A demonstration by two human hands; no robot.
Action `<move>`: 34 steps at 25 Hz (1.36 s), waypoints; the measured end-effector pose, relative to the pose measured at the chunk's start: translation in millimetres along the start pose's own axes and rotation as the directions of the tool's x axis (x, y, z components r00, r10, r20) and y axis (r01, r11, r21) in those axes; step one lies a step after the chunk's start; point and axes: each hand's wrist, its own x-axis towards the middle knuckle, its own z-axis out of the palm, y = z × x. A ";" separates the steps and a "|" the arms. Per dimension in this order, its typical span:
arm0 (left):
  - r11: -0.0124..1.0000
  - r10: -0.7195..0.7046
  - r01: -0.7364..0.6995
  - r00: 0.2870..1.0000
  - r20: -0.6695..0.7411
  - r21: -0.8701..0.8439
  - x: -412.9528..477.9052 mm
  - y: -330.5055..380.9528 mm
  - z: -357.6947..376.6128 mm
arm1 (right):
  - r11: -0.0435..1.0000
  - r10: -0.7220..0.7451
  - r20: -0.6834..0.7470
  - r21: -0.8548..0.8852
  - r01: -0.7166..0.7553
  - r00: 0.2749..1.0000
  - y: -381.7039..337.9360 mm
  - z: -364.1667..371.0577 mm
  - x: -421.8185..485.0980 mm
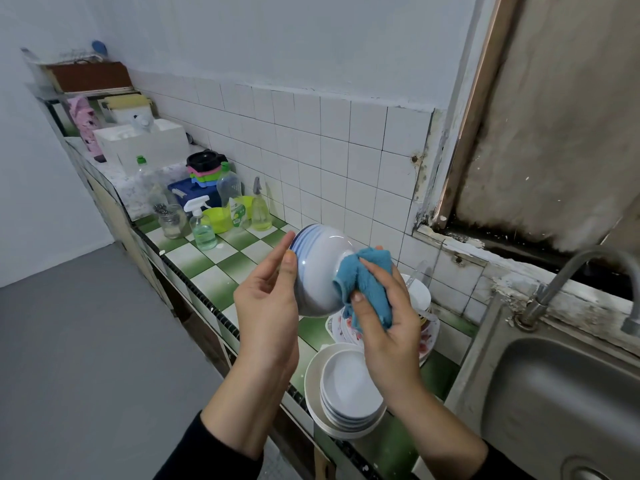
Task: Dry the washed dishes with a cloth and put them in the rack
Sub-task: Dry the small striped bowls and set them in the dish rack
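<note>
Head cam: nearest you, lower centre, a stack of white plates (348, 384) sits on the green-checked counter (214, 282). Just above, your left hand (266, 299) pinches the rim of the blue-striped bowl (317, 268), tipped sideways mid-frame. Your right hand (388, 320) clamps the bunched blue cloth (363, 282) against its base. Spray bottles (202, 226) stand further back, centre left.
</note>
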 end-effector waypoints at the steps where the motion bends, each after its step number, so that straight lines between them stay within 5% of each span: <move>1: 1.000 0.014 -0.014 1.000 -0.018 0.009 -1.0 -0.5 -0.2 | 1.000 0.012 0.030 -0.003 -0.012 0.999 -4.9 -1.0 2.6; 6: 0.994 -0.051 0.033 0.984 -0.174 -0.100 2.1 1.7 -1.9 | 0.958 -0.204 0.207 -0.158 0.238 0.957 -8.5 -6.3 -8.1; 10: 0.996 -0.023 0.011 0.989 -0.143 -0.084 -4.7 3.3 1.2 | 0.987 -0.128 0.073 -0.091 0.134 0.989 -8.2 -8.5 -3.9; 15: 0.977 -0.075 0.050 0.990 -0.116 -0.208 -8.6 10.7 6.4 | 0.951 -0.272 0.078 -0.130 0.280 0.959 -6.3 3.8 -24.6; 21: 0.970 -0.129 0.114 0.990 -0.058 -0.216 -10.4 6.7 -0.8 | 0.958 0.129 -0.076 0.268 -0.104 0.989 -21.1 10.4 -30.6; 23: 0.988 -0.058 0.059 0.998 0.011 -0.140 -9.2 10.0 -5.0 | 0.861 0.330 -0.054 0.427 -0.277 0.943 -28.2 3.7 -14.5; 25: 0.998 0.057 -0.054 0.994 0.093 -0.033 -11.0 13.1 -6.3 | 0.854 0.376 -0.032 0.401 -0.332 0.926 -34.4 -7.7 4.7; 29: 0.990 0.143 -0.141 0.980 0.135 -0.025 -22.6 7.6 -3.5 | 0.988 0.012 0.038 0.151 -0.018 0.999 -55.4 -20.8 21.4; 31: 0.992 0.125 -0.120 0.986 0.111 -0.050 -24.7 4.4 -4.1 | 0.979 -0.192 0.140 -0.035 0.198 0.971 -58.2 -22.4 18.5; 34: 0.992 0.103 -0.096 0.990 0.093 -0.078 -24.3 4.9 -5.9 | 0.995 -0.098 0.120 -0.016 0.100 0.988 -56.7 -23.3 22.5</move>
